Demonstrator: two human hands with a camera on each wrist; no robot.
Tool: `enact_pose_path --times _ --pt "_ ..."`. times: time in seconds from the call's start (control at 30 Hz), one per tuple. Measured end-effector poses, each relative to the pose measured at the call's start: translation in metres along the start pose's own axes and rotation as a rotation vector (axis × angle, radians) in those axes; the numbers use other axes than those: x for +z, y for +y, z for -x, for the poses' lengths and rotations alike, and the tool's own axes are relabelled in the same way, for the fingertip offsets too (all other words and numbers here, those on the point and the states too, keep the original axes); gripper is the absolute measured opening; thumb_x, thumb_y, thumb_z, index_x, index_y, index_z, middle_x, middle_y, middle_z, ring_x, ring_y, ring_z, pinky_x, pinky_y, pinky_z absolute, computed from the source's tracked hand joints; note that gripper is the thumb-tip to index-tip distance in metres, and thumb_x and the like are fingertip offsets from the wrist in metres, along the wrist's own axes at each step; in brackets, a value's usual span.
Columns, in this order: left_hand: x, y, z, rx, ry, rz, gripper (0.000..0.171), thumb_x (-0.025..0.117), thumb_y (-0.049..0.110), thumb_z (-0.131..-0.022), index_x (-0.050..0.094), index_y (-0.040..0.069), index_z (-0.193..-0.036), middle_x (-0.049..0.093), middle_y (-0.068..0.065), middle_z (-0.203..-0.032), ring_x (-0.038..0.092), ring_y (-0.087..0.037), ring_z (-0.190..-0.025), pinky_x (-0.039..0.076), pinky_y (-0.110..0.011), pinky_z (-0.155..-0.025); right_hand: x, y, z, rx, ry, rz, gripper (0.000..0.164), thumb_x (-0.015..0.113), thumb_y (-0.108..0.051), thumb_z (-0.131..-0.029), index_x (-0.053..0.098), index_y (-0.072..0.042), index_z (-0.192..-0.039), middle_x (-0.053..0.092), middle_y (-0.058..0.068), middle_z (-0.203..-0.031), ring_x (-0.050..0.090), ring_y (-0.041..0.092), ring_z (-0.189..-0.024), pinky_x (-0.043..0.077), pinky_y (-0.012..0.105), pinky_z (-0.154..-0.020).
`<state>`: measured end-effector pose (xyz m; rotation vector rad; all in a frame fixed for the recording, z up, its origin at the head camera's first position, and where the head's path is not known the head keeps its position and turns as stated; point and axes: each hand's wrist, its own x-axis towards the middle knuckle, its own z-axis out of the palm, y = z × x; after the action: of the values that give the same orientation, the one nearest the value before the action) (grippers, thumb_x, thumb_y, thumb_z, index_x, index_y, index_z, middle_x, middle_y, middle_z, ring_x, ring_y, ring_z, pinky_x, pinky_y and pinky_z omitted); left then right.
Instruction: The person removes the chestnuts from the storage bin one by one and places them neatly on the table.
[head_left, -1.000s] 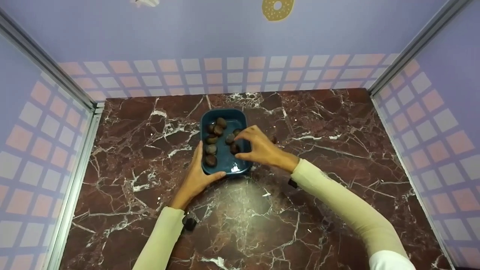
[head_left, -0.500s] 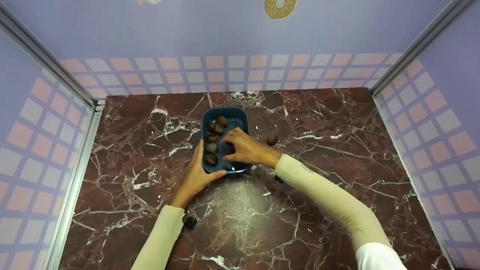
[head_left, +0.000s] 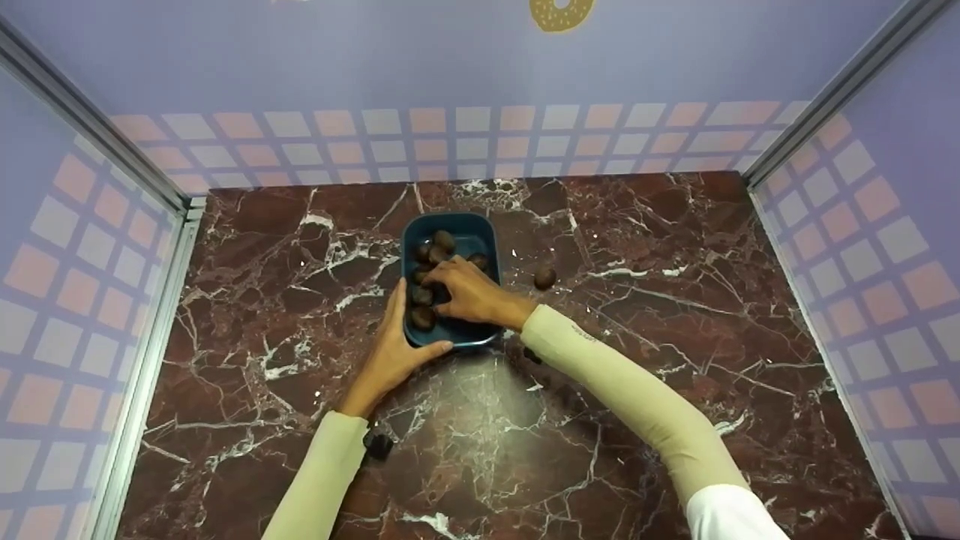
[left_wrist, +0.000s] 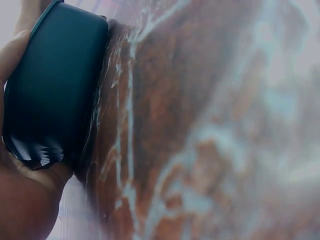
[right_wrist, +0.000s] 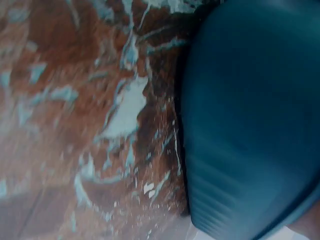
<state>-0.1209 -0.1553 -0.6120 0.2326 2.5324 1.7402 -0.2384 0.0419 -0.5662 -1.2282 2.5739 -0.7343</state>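
A deep blue rectangular dish (head_left: 474, 231) holds several brown chestnuts (head_left: 423, 319), most of them along its left side. My left hand (head_left: 391, 351) grips the dish's near left corner, thumb along the front wall and fingers along the left. In the left wrist view that hand wraps the dish's outer wall (left_wrist: 57, 75). Inside the dish, my right hand (head_left: 474, 294) has its fingers curled down round a dark chestnut (head_left: 441, 291), which they partly hide. The right wrist view shows the outside of the dish (right_wrist: 250, 115), with those fingertips out of sight.
One loose chestnut (head_left: 544, 277) lies on the dark red marbled tabletop (head_left: 637, 247), right of the dish and beyond my right wrist. Purple checked panels (head_left: 472, 127) enclose the table at the back and both sides.
My right hand has moved left and lower into the dish, reaching the left row of chestnuts. The loose chestnut on the table has come into full sight. My left hand keeps its place.
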Motion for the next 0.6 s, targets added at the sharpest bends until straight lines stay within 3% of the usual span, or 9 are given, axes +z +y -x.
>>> enact_pose_path --times 0.23,0.43,0.6 --pt "0.0 0.002 0.0 0.005 0.01 -0.011 0.134 0.097 0.037 -0.088 0.002 0.01 -0.178 0.003 -0.021 -0.184 0.011 -0.04 -0.168 0.019 -0.064 -0.132 0.007 -0.003 -0.004 0.045 0.032 0.014 0.048 0.086 -0.021 -0.096 0.074 -0.006 -0.14 0.072 0.013 -0.141 0.06 0.037 -0.129 0.044 0.05 -0.117" --pt "0.0 0.002 0.0 0.002 0.015 -0.013 0.134 0.097 0.037 -0.087 0.003 0.011 -0.179 0.004 -0.021 -0.184 0.012 -0.039 -0.168 0.018 -0.064 -0.132 0.013 -0.007 -0.006 0.079 0.051 0.087 0.041 0.09 -0.028 -0.094 0.079 -0.012 -0.129 0.075 0.01 -0.126 0.06 0.034 -0.119 0.046 0.052 -0.111" --pt "0.001 0.002 0.001 -0.002 0.012 -0.004 0.134 0.097 0.038 -0.088 0.002 0.011 -0.179 0.002 -0.02 -0.184 0.01 -0.039 -0.169 0.016 -0.065 -0.132 0.016 -0.009 -0.003 0.106 0.089 0.099 0.039 0.087 -0.031 -0.094 0.078 -0.01 -0.125 0.076 0.01 -0.126 0.061 0.035 -0.12 0.047 0.051 -0.111"
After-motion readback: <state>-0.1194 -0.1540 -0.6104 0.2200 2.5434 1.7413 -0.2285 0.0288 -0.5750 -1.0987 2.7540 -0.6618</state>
